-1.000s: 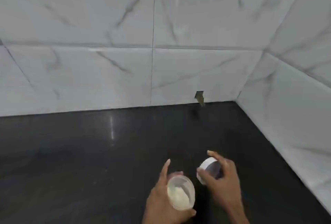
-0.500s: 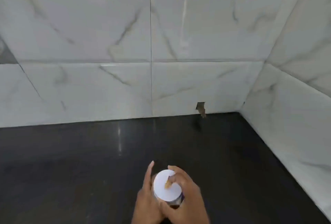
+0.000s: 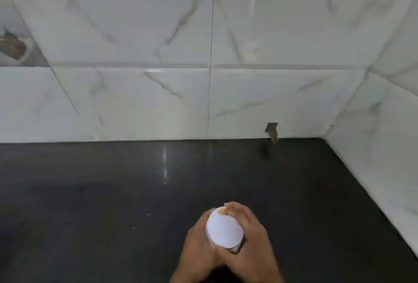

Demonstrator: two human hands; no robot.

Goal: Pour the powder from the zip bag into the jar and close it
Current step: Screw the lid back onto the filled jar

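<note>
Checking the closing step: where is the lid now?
The lid is bottom centre of the head view, atop the jar, between left hand and right hand.

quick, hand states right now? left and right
Left hand: closed, gripping the jar from the side.
Right hand: closed, fingers curled round the white lid sitting on the jar.

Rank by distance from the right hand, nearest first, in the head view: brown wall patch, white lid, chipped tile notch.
1. white lid: held by the right hand.
2. chipped tile notch: low, ahead to the right.
3. brown wall patch: high, far left.
</note>
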